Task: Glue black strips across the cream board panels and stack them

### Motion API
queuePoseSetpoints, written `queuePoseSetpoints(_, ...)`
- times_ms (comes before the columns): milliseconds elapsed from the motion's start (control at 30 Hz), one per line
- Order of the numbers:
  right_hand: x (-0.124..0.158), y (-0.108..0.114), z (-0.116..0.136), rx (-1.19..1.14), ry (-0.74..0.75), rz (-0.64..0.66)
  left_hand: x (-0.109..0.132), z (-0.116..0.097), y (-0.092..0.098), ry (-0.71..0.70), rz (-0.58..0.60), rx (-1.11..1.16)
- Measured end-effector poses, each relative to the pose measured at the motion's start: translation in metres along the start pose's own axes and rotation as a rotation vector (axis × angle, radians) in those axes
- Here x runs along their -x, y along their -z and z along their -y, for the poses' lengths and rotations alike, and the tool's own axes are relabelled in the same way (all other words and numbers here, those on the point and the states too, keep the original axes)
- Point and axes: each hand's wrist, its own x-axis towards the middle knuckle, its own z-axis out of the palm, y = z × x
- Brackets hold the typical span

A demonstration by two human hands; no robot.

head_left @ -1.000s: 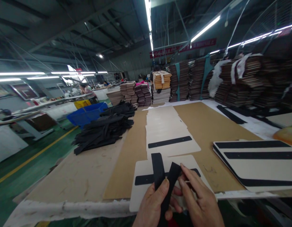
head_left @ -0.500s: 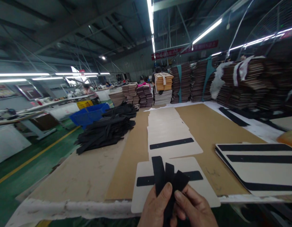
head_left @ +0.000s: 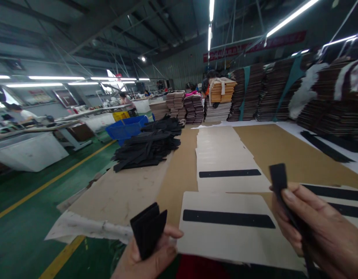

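My left hand (head_left: 149,259) is closed round a small bundle of black strips (head_left: 148,230) at the table's near edge. At the lower right, my right hand (head_left: 318,232) pinches a single black strip (head_left: 279,182) and holds it up, apart from the bundle. Between the hands lies a cream card panel (head_left: 233,240) with a black strip (head_left: 228,218) stuck across it. Behind it lies a row of more cream panels (head_left: 225,155), one bearing a black strip (head_left: 229,173).
A heap of loose black strips (head_left: 149,145) sits at the table's left. Striped panels (head_left: 341,197) lie at the right. Tall stacks of board (head_left: 268,93) stand at the back. A blue bin (head_left: 125,128) and white tables (head_left: 28,149) with people lie left, across the green floor.
My hands, together on the strips before, have parted. The right one drew a single strip off to the right and the left keeps the bundle. The view has swung left.
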Motion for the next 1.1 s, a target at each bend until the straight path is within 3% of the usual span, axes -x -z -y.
queuePoseSetpoints(67, -0.016, -0.001, 0.004, 0.223, -0.086, 0.123, -0.011, -0.004, 0.014, -0.177, 0.01, -0.301)
queuePoseSetpoints(133, -0.035, -0.01, 0.004, 0.39, -0.126, 0.259, -0.027, -0.002, 0.016, -0.361, 0.092, -0.595)
queuePoseSetpoints(267, -0.073, -0.042, -0.002, 0.639, -0.101, 0.437, -0.056, 0.019, -0.007, -0.597, 0.224, -0.909)
queuePoseSetpoints(400, -0.103, -0.068, -0.021, 0.816, -0.004, 0.538, -0.07, 0.039, -0.025, -0.567, 0.27, -0.999)
queuePoseSetpoints(667, -0.125, -0.101, -0.059, 0.949, 0.048, 0.726, -0.074, 0.053, -0.024, -0.591, 0.254, -0.971)
queuePoseSetpoints(1100, -0.128, -0.107, -0.069, 1.137, 0.1, 0.7, -0.076, 0.064, -0.026, -0.598, 0.202, -1.016)
